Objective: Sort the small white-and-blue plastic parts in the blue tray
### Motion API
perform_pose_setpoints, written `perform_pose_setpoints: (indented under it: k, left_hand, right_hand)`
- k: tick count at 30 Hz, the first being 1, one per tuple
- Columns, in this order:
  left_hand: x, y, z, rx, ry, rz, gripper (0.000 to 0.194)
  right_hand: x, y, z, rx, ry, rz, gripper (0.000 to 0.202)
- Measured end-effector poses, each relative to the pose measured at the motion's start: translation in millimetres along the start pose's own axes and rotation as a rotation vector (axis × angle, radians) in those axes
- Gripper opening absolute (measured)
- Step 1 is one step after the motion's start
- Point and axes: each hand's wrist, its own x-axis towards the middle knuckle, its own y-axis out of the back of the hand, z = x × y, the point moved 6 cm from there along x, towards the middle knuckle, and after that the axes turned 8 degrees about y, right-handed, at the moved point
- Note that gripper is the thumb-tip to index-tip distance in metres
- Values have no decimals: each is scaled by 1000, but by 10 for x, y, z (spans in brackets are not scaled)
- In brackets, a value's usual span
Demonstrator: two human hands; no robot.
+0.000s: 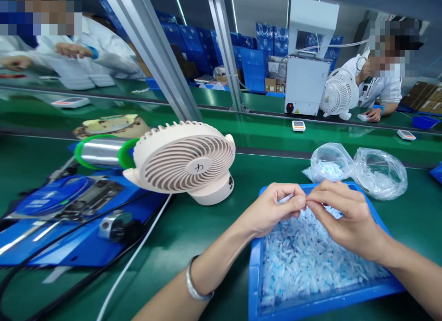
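Note:
Both hands meet above a blue tray [254, 284] filled with many small white and light-blue plastic pieces [304, 261]. My left hand [276, 208] is closed, its thumb pressed against the curled fingers; a bit of something whitish shows by the fingers. My right hand [345, 215] pinches with thumb and forefinger at the tip of the left thumb. Whatever sits between the fingertips is too small and hidden to name. Behind the tray lie two clear plastic bags [380, 173], [328, 162] with similar small pieces inside.
A pale pink desk fan [186, 160] stands left of the tray, its white cable [133, 261] running forward. Farther left are a wire spool [103, 152] and a blue board [86, 247] with tools. Metal posts [152, 49] rise behind. Co-workers sit across the green bench.

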Motion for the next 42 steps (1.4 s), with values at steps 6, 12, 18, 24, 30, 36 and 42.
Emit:
perform_pose_setpoints:
  k: [6,12,18,24,30,36,42]
  left_hand:
    - [-5,-14,-12,30,-12,-51,30]
    - [-27,-55,10,107,-38,-92,33]
    - [-39,-53,-3,91,-14,-73,36]
    - [-34,-9,18,95,-70,-15,33]
    - [-81,-1,131,263,-193,103,31]
    - [-77,-13,143,313,-226,85,26]
    - [-83,-11,151,349,-248,88,22]
  right_hand:
    - [15,-12,-73,-71,18,-64,18]
    - [0,-59,-28,-77,19,-79,18]
    - [-4,-30,64,16,-34,-4,17]
    - [-7,44,-7,236,-58,19,14]
    - [-16,65,-4,266,-59,64,14]
    - [-15,60,-34,207,-40,23,13]
    - [-16,60,-36,157,-40,-20,15]
